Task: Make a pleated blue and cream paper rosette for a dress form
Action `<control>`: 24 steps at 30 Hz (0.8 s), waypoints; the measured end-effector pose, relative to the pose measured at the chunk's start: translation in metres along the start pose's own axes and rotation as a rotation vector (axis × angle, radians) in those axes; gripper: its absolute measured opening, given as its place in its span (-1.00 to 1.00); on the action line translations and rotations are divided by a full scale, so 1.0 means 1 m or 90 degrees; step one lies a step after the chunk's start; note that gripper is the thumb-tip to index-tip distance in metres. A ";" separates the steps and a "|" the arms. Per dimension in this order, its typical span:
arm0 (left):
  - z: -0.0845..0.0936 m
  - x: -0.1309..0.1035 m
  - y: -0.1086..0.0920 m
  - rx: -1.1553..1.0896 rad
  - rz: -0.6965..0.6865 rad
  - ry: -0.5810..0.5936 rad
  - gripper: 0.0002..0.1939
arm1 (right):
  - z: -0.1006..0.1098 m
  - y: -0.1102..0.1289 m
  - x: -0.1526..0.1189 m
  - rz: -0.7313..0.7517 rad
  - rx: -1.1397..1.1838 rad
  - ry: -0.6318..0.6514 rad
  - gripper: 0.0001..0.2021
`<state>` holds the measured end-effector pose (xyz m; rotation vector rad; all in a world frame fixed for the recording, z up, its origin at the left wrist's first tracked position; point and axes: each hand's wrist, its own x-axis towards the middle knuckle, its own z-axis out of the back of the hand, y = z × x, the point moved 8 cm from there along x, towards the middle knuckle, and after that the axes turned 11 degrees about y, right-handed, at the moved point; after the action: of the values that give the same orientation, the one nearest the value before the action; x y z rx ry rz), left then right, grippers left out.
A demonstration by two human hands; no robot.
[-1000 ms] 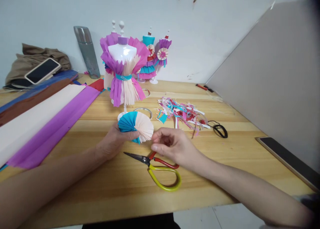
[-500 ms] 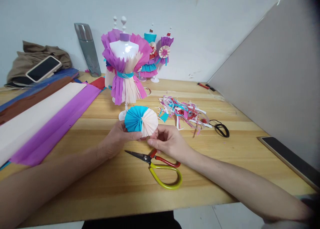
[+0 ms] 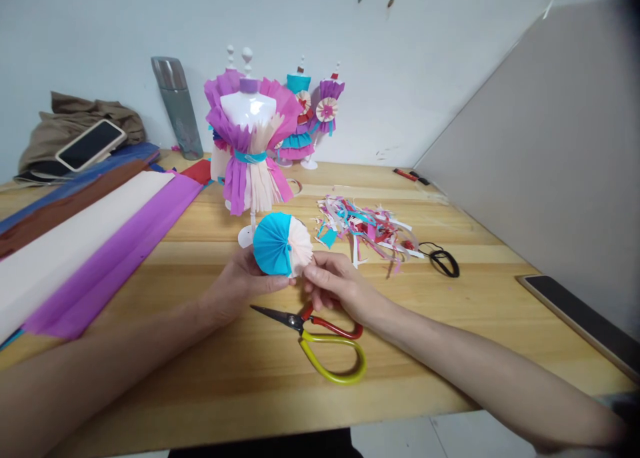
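Note:
A round pleated paper rosette (image 3: 275, 245), half turquoise and half pale cream, is held up over the table between both hands. My left hand (image 3: 245, 278) grips it from the left and below, thumb along the lower edge and fingers hidden behind. My right hand (image 3: 340, 285) pinches the cream side at its lower right rim. Just below the hands lie scissors (image 3: 295, 321) with one red and one yellow handle, blades pointing left. Behind the rosette stands a small white mannequin (image 3: 249, 108) in a purple, pink and cream paper dress with a turquoise belt.
More dressed mannequins (image 3: 327, 108) stand at the back beside a flask (image 3: 177, 108). Paper sheets (image 3: 115, 245), a phone (image 3: 91, 145) and brown cloth (image 3: 90, 117) lie left. Paper scraps (image 3: 367, 221), a black hair tie (image 3: 444, 263) and a dark flat device (image 3: 575, 318) lie right.
The rosette has turned clockwise in my hands, so the line between its colours stands nearly upright. My right hand has shifted up its cream edge. The view has tilted slightly.

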<state>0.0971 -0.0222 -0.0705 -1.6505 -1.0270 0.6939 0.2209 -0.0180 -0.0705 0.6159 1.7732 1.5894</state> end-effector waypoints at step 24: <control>0.001 -0.002 0.011 0.010 0.026 0.053 -0.63 | 0.008 0.010 -0.001 0.113 0.016 -0.085 -0.61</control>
<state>0.0989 -0.0246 -0.0815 -1.6767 -0.9289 0.6534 0.2267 -0.0124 -0.0607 0.8918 1.6797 1.6039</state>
